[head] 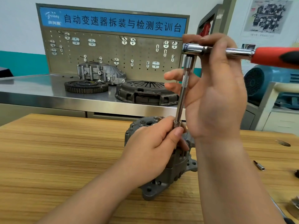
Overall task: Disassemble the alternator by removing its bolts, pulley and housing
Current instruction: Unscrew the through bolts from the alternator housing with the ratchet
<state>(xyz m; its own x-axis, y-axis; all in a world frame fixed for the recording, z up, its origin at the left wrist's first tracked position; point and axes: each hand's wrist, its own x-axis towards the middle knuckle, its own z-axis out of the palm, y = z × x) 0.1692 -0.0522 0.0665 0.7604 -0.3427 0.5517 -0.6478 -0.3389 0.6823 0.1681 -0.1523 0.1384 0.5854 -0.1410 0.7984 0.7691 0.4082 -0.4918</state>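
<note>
Forearms enter from the bottom edge, over a wooden table (pixel 64 151). Left hand (pixel 152 143): it rests on top of the alternator (pixel 174 172), with thumb and curled fingers pinching the socket (pixel 177 124) at the foot of the tool. Alternator: it stands on the table near the middle, grey cast housing with mounting lugs at its base and right side; the hand hides much of its upper face, so the bolt under the socket cannot be seen. Extension (pixel 182 97): a slim steel bar with a knurled band, rising nearly upright from the socket, leaning slightly right, to the ratchet (pixel 242 53). Ratchet: it lies roughly level, chrome head to the left and red-and-black handle running off the right edge. Right hand (pixel 215 94): palm toward the viewer, it grips the ratchet just behind the head, forefinger curled over the top; its lower fingers lie looser, beside the knurled band. A small bit (pixel 258 165) lies on the table to the right, well apart from the alternator. Behind the table, a steel bench (pixel 40 88) carries a flywheel (pixel 85 87), a clutch cover (pixel 145 92) and a gear case (pixel 100 72), below a pegboard (pixel 113 50) with a blue sign.
</note>
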